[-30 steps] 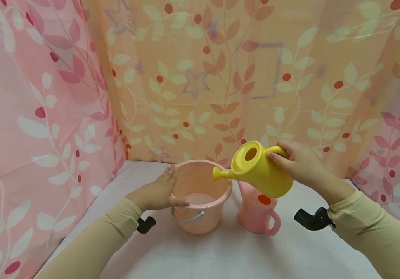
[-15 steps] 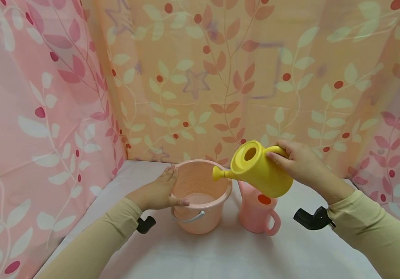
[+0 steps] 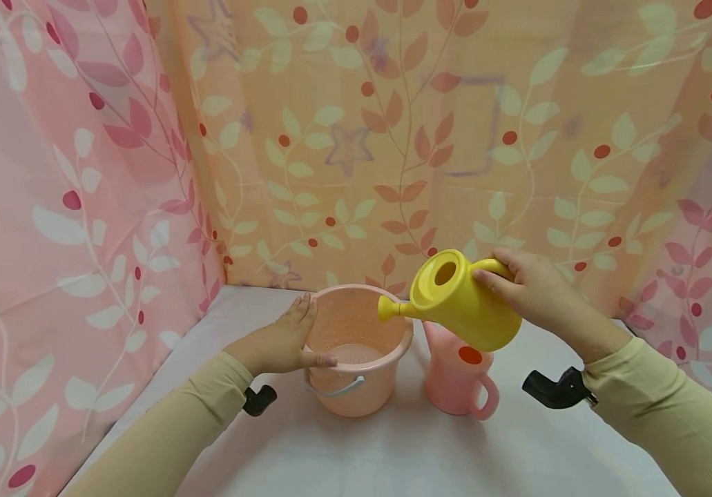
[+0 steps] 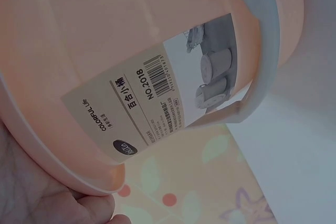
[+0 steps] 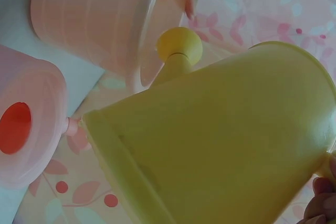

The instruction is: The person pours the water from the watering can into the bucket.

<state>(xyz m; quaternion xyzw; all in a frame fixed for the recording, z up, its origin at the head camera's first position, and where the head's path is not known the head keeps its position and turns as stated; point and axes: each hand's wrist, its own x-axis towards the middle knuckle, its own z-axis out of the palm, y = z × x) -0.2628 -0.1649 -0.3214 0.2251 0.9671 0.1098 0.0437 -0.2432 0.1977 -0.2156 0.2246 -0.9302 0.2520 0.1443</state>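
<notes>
My right hand (image 3: pixel 532 286) grips the handle of a yellow watering can (image 3: pixel 464 304) in the air. The can leans left, its round spout head over the right rim of a peach bucket (image 3: pixel 362 393). No stream shows from the spout. Small drops or specks dot the bucket's inner wall. My left hand (image 3: pixel 275 342) holds the bucket's left rim, thumb along the front edge and fingers farther back. In the left wrist view, fingers (image 4: pixel 97 208) lie at the rim beside the label (image 4: pixel 152 87). Below the can stands a pink watering can (image 3: pixel 451 383), partly hidden.
The bucket's pale blue handle (image 3: pixel 337 391) hangs at its front. Bucket and pink can stand on a white-covered table (image 3: pixel 356 462). Leaf-patterned curtains (image 3: pixel 343 138) enclose the back and sides. Black mounts (image 3: pixel 554 390) are strapped at both wrists.
Almost nothing differs; the yellow watering can has shifted up very slightly in my right hand. My left hand and the bucket stay as they were.
</notes>
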